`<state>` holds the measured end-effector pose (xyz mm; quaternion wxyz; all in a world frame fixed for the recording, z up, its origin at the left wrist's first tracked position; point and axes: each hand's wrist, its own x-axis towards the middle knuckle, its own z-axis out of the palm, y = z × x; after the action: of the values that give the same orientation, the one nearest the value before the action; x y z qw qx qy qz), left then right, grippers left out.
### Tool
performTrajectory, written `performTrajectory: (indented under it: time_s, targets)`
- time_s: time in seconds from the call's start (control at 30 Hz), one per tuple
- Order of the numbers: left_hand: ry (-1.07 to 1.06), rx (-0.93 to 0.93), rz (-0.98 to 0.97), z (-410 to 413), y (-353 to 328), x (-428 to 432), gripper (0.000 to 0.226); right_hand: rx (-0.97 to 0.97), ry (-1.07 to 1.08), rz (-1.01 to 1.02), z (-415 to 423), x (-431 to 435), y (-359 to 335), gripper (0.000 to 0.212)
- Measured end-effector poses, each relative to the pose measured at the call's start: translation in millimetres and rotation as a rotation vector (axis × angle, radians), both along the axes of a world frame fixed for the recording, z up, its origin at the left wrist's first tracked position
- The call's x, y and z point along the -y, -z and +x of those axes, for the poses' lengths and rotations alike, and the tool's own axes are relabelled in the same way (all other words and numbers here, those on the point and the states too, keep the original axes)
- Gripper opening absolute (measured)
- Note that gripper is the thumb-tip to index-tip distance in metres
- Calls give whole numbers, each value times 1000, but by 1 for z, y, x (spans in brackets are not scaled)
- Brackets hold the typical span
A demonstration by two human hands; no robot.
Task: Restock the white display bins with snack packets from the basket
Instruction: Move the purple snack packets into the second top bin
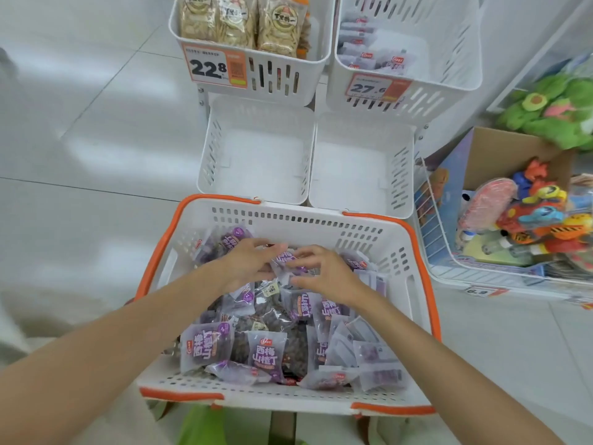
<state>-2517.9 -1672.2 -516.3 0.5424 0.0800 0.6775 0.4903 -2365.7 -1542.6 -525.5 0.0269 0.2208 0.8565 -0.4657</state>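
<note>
We're at the pick-up: both hands deep in the basket (290,209), gathering snack packets (267,352).

Our left hand (252,263) and right hand (325,273) meet at the far end of the heap, fingers curled and clamped on a cluster of purple packets between them. The rest of the stock lies loose across the basket floor. Just beyond the rim, the two lower bins (256,165) sit bare. Next we reckon it's a firm lift over that rim and a forward reach, without spilling the bunch.
</note>
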Motion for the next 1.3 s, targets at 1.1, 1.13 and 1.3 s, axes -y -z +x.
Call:
performTrajectory:
  time_s: [1.1,1.13,1.3]
  targets:
    - [-164,43,242,-9,-24,-1,32,-235,362,-168,-23,-25,-80,39]
    - [-191,48,240,-11,-25,0,34,-277,435,-236,-25,-24,-79,43]
    - [-107,-113,315,-2,-35,-5,56,-128,298,-235,-29,1,-61,24]
